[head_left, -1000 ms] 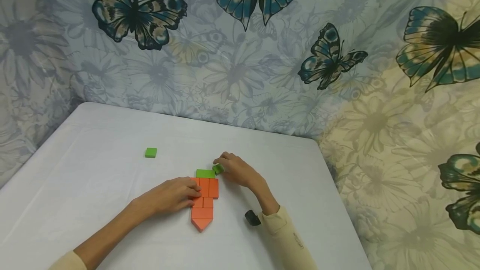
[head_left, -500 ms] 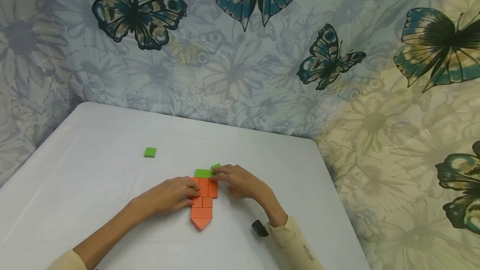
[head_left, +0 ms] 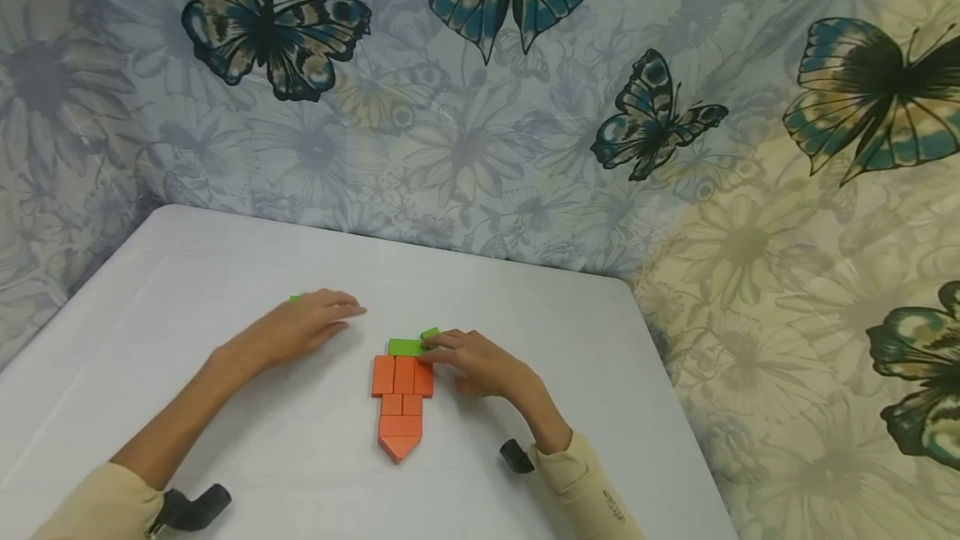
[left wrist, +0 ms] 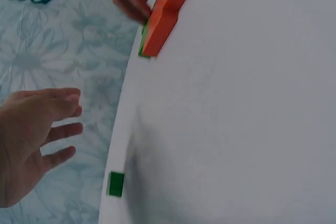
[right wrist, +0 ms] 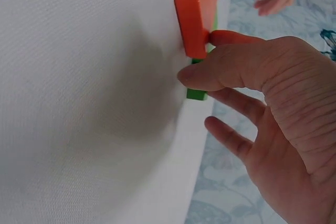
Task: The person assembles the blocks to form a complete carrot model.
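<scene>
Several orange blocks point(head_left: 401, 404) lie together on the white table, forming a shape with a point toward me. A flat green block point(head_left: 405, 347) lies along their far edge. My right hand point(head_left: 480, 363) is at the far right corner, pinching a small green block point(right wrist: 197, 95) between thumb and fingers, its index finger against an orange block point(right wrist: 195, 22). The fingers partly hide that green block. My left hand point(head_left: 307, 327) hovers with loose fingers and holds nothing. Beyond it, mostly hidden in the head view, sits another green block point(left wrist: 115, 184).
The white table point(head_left: 225, 273) ends at a patterned wall point(head_left: 480, 148) with butterflies. Black wrist mounts point(head_left: 197, 508) jut out by both sleeves. Bare tabletop lies left and right of the blocks.
My left hand has left the orange blocks and moved left and away from me toward the lone green block. My right hand brought its small green block against the row's far right end, then stayed.
</scene>
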